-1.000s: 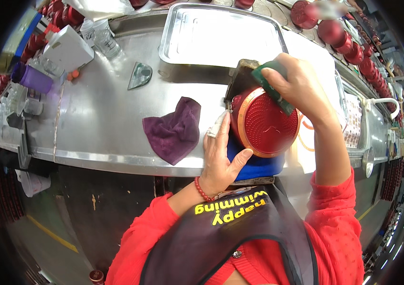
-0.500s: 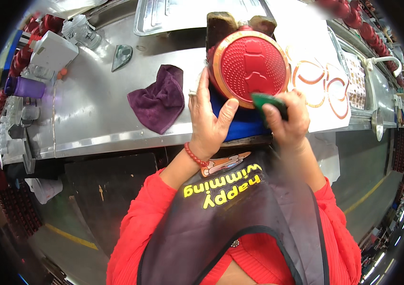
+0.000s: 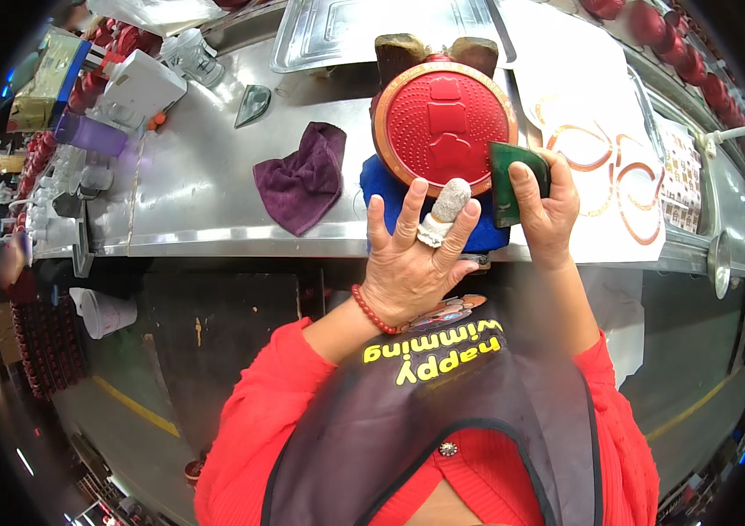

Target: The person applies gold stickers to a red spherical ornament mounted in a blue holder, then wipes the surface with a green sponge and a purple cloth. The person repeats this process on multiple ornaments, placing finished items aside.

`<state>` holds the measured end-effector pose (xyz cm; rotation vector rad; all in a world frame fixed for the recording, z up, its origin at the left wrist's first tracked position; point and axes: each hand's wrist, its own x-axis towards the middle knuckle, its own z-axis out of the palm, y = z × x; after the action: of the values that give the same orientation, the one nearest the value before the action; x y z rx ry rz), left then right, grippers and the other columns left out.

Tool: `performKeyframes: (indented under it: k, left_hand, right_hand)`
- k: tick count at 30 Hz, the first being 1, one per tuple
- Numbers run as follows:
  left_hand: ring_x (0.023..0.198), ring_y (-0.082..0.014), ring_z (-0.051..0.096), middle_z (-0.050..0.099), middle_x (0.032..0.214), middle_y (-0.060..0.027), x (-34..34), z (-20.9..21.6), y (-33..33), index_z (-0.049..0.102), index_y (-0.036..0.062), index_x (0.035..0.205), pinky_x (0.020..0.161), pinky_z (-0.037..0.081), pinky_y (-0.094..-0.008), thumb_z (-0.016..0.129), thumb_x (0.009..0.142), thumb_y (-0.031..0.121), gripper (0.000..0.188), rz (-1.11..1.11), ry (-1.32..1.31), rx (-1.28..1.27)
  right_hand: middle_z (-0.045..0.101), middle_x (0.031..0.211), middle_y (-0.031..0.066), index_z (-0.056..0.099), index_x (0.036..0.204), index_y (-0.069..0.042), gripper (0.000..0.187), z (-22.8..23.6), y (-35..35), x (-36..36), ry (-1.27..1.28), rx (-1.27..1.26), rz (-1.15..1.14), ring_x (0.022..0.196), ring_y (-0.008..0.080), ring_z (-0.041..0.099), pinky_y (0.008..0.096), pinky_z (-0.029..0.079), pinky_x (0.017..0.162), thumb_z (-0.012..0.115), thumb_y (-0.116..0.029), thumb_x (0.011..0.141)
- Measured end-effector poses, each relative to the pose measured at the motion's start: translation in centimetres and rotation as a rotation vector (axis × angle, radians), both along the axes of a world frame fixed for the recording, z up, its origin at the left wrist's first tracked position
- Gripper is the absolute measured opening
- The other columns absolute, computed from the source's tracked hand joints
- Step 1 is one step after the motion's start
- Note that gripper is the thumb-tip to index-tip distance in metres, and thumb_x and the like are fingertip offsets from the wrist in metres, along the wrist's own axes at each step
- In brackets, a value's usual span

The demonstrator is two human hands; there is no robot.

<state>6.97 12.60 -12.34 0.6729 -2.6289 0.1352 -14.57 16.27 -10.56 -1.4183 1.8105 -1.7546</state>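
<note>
A round red disc-shaped piece [image 3: 447,118] with a raised dotted face and an orange-gold band [image 3: 390,151] around its rim rests tilted in a wooden stand [image 3: 399,51]. Blue cloth [image 3: 378,182] lies under its near side. My left hand [image 3: 407,263] is spread open at the near edge, holding nothing; a whitish cloth finger cover [image 3: 450,203] sits on one finger. In my right hand [image 3: 549,206], thumb and fingers grip a flat green scraper [image 3: 504,180], held upright by the disc's right near rim.
A crumpled purple cloth [image 3: 302,180] and a dark glassy piece [image 3: 253,105] lie on the steel bench [image 3: 206,184] to the left. At right, orange ring-shaped strips [image 3: 581,145] lie on a white sheet [image 3: 556,53]. A metal tray [image 3: 372,31] stands behind; a ladle [image 3: 720,263] hangs at right.
My left hand has left the disc's left side and come round to its near edge, fingers now spread. The scraper has turned more upright and moved slightly off the rim.
</note>
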Motion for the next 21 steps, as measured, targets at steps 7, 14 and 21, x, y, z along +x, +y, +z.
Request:
performKeyframes:
  k: [7, 14, 21]
  left_hand:
    - [0.158, -0.0374, 0.014, 0.030, 0.169, -0.0053, 2.0, -0.6, -0.4, 0.032, 0.0210, 0.163, 0.122, -0.005, -0.0630, 0.027, 0.102, 0.068, 0.077, 0.138, 0.073, 0.098]
    - [0.158, -0.0346, 0.015, 0.039, 0.164, 0.0014, 1.0, 3.1, -2.4, 0.037, 0.0270, 0.160, 0.123, -0.008, -0.0617, 0.027, 0.103, 0.067, 0.071, -0.036, -0.228, -0.193]
    - [0.157, -0.0186, 0.023, 0.044, 0.159, 0.0025, -3.4, 7.7, -5.6, 0.045, 0.0254, 0.153, 0.125, -0.004, -0.0629, 0.056, 0.087, 0.062, 0.077, -0.318, -0.316, -0.213]
  right_hand:
    - [0.064, 0.092, -0.0015, 0.064, 0.112, -0.001, 0.024, -0.5, -0.5, -0.5, -0.082, -0.001, 0.087, 0.080, 0.0047, 0.056, 0.0191, 0.046, 0.073, 0.069, -0.022, 0.102]
    - [0.065, 0.093, -0.0016, 0.065, 0.111, -0.001, 0.021, -1.8, 0.3, -1.9, -0.549, -0.097, 0.066, 0.082, 0.0043, 0.057, 0.0188, 0.047, 0.074, 0.070, -0.019, 0.101]
    - [0.067, 0.095, 0.0004, 0.060, 0.112, -0.003, 0.017, -2.1, 1.5, -3.6, -0.524, -0.127, 0.052, 0.078, 0.0036, 0.060, 0.0187, 0.050, 0.069, 0.064, -0.017, 0.104]
